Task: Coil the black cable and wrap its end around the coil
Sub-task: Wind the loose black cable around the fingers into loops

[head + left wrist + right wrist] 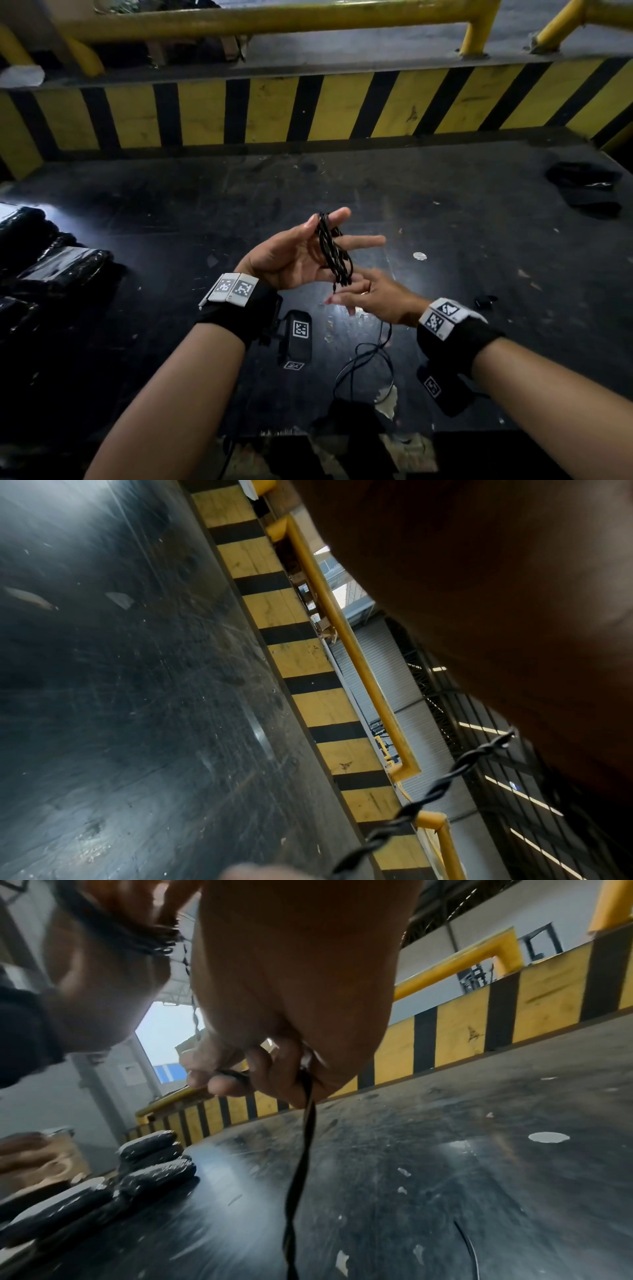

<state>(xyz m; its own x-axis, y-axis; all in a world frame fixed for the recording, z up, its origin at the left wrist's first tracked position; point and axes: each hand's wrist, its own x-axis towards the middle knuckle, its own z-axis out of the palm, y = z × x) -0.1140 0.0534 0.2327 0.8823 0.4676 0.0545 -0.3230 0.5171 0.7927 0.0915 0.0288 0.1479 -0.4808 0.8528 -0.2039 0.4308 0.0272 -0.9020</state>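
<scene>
The black twisted cable's coil [334, 253] is looped over the spread, straight fingers of my left hand [291, 253], which is held palm up above the dark table [171, 205]. Just below it, my right hand [370, 294] pinches the loose cable strand between curled fingers [240, 1074]. From that pinch the strand [306, 1123] drops to the table, where slack cable [363, 359] lies in loops near the front edge. The left wrist view shows one taut twisted strand [441, 785] running from under the palm [479, 588]. The cable's end is not visible.
Black plastic-wrapped bundles [51, 260] are stacked at the table's left. Dark folded items [582, 185] lie at the far right. A yellow-and-black striped barrier [308, 109] with a yellow rail [274, 17] closes the back. A white disc [419, 256] and a small black piece [484, 301] lie nearby.
</scene>
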